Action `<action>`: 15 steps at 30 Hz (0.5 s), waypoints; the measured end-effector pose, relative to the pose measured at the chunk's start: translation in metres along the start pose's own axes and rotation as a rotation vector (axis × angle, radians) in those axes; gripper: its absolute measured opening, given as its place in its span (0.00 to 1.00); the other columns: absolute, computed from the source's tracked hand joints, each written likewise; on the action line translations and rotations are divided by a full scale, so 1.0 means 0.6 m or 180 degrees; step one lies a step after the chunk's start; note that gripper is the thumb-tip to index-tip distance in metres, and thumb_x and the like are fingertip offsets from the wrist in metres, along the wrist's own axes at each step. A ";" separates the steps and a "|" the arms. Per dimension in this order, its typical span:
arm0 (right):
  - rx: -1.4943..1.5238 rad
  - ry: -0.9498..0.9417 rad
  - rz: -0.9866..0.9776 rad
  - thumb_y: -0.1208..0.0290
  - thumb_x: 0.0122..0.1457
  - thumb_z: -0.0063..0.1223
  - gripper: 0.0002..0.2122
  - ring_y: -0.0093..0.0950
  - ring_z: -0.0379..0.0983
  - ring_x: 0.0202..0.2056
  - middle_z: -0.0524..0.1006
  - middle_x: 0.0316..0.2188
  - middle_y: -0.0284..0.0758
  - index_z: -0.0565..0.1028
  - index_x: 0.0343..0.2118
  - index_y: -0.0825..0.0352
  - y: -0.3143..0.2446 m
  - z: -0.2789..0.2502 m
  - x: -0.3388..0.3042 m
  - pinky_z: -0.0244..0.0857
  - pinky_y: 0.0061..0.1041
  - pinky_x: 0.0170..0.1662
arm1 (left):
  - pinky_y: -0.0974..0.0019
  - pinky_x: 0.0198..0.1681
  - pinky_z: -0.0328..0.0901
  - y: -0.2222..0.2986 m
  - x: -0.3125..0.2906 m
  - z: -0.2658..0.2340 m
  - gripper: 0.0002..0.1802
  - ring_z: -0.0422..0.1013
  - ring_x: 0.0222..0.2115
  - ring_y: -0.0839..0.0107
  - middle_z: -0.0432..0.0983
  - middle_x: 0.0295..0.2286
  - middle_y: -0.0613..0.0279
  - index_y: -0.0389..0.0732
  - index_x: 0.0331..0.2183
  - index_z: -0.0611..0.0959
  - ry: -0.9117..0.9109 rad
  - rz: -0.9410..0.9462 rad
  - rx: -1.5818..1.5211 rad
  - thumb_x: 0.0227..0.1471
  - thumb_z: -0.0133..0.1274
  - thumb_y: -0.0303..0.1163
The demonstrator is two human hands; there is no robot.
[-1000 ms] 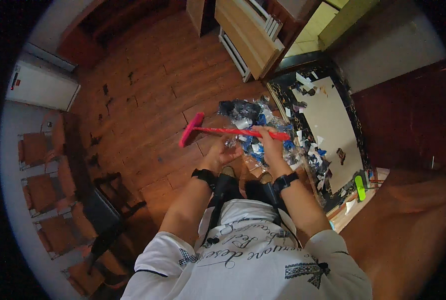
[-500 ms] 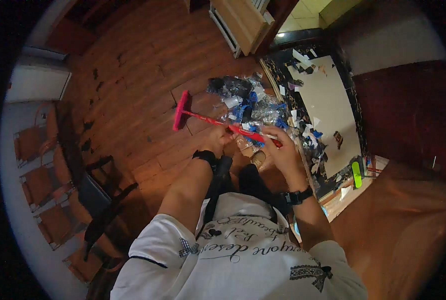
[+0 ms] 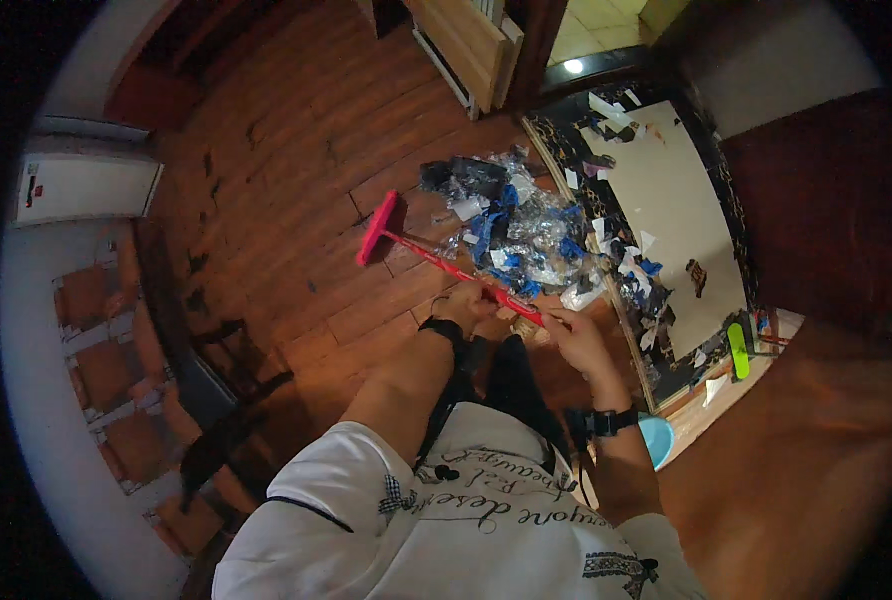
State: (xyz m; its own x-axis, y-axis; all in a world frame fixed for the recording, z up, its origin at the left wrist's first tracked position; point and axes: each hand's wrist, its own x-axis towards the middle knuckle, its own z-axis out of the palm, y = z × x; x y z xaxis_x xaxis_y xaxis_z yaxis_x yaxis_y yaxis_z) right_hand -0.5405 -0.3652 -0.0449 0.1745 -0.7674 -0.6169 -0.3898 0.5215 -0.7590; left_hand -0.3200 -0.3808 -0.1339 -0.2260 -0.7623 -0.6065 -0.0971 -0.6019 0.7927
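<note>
A red broom (image 3: 444, 264) with a pinkish-red head slants across in front of me, the head pointing to the far left. Partway down its handle, my left hand (image 3: 469, 306) is closed around the shaft. My right hand (image 3: 578, 342) grips the handle's near end, fingers wrapped round it. Beyond my hands a heap of litter (image 3: 526, 228), made of clear plastic, blue scraps, black pieces and white paper, lies on the wooden floor (image 3: 296, 190). The broom's head is left of that heap; whether it touches the floor I cannot tell.
More scraps are strewn over a dark-bordered cream floor panel (image 3: 666, 200) on the right. Close to it are a lime-green brush-like tool (image 3: 739, 351) and a light-blue basin (image 3: 657, 441). A dark chair (image 3: 206, 390) stands at left, and wooden boards (image 3: 471, 50) lean at the far side.
My view has shifted, so most of the scene sits differently. The broom's head has tilted, and both hands have come slightly nearer me, still on the handle. More of the blue basin shows.
</note>
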 end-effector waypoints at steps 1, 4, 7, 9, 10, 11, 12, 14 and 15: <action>0.0226 -0.0034 0.0223 0.60 0.57 0.50 0.15 0.21 0.65 0.20 0.73 0.22 0.31 0.75 0.41 0.64 0.007 -0.009 -0.004 0.60 0.19 0.24 | 0.62 0.37 0.69 -0.030 0.025 0.018 0.07 0.70 0.30 0.63 0.71 0.30 0.55 0.35 0.36 0.72 0.0077 -0.0414 -0.0901 0.51 0.44 0.22; 0.0635 -0.0389 0.0781 0.59 0.59 0.46 0.17 0.15 0.60 0.18 0.69 0.20 0.28 0.72 0.45 0.65 -0.007 -0.048 -0.032 0.53 0.16 0.19 | 0.60 0.37 0.69 -0.081 0.087 0.063 0.04 0.69 0.29 0.63 0.70 0.29 0.54 0.34 0.32 0.72 0.0554 -0.1648 -0.3379 0.51 0.44 0.22; 0.2214 -0.0420 0.1110 0.52 0.58 0.43 0.21 0.17 0.57 0.16 0.68 0.20 0.29 0.71 0.44 0.66 0.009 -0.097 -0.050 0.51 0.16 0.16 | 0.58 0.36 0.69 -0.077 0.115 0.089 0.03 0.68 0.29 0.63 0.70 0.28 0.54 0.33 0.30 0.73 0.0396 -0.2139 -0.3535 0.52 0.45 0.22; 0.3047 -0.0020 0.1318 0.48 0.57 0.42 0.22 0.18 0.57 0.15 0.67 0.19 0.29 0.72 0.39 0.66 0.017 -0.105 -0.055 0.50 0.15 0.17 | 0.69 0.34 0.69 -0.163 0.139 0.050 0.06 0.69 0.29 0.69 0.72 0.30 0.58 0.35 0.34 0.75 -0.0295 -0.1486 -0.2507 0.53 0.45 0.25; 0.3472 0.0219 0.1431 0.46 0.57 0.42 0.23 0.18 0.56 0.15 0.66 0.18 0.29 0.72 0.37 0.66 0.027 -0.106 -0.052 0.50 0.15 0.17 | 0.75 0.33 0.69 -0.194 0.151 0.038 0.08 0.69 0.29 0.72 0.73 0.31 0.59 0.36 0.36 0.77 -0.0644 -0.1182 -0.1967 0.54 0.45 0.26; 0.3868 0.0165 0.1574 0.46 0.56 0.43 0.23 0.18 0.56 0.15 0.65 0.18 0.29 0.71 0.36 0.66 0.051 -0.110 -0.051 0.50 0.15 0.17 | 0.74 0.34 0.69 -0.172 0.153 0.052 0.08 0.69 0.31 0.71 0.73 0.31 0.59 0.35 0.36 0.76 -0.0458 -0.1494 -0.2297 0.54 0.45 0.26; 0.4283 0.0116 0.1693 0.46 0.56 0.43 0.23 0.19 0.56 0.16 0.64 0.18 0.29 0.71 0.35 0.66 0.081 -0.112 -0.051 0.50 0.15 0.17 | 0.74 0.35 0.69 -0.124 0.147 0.072 0.09 0.69 0.32 0.70 0.73 0.32 0.59 0.35 0.37 0.76 -0.0274 -0.1814 -0.2598 0.54 0.44 0.25; 0.4806 -0.0302 0.1747 0.47 0.55 0.44 0.22 0.19 0.57 0.16 0.63 0.18 0.29 0.70 0.33 0.65 0.080 -0.105 -0.053 0.50 0.14 0.17 | 0.72 0.37 0.69 -0.103 0.141 0.066 0.09 0.70 0.34 0.68 0.73 0.33 0.57 0.35 0.37 0.75 -0.0291 -0.1620 -0.2488 0.54 0.44 0.25; 0.4891 -0.0652 0.1713 0.47 0.56 0.43 0.21 0.20 0.57 0.17 0.63 0.18 0.29 0.69 0.33 0.65 0.050 -0.091 -0.057 0.50 0.14 0.17 | 0.71 0.37 0.70 -0.137 0.139 0.043 0.09 0.70 0.35 0.67 0.72 0.33 0.56 0.34 0.37 0.75 -0.0495 -0.1122 -0.2090 0.55 0.44 0.25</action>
State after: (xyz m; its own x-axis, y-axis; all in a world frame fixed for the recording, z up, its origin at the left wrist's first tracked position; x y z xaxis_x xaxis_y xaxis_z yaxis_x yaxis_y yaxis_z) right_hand -0.6074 -0.3439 -0.0351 0.4824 -0.3918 -0.7834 0.7468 0.6513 0.1342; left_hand -0.3559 -0.3888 -0.2480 -0.4271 -0.4857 -0.7627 0.3969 -0.8586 0.3245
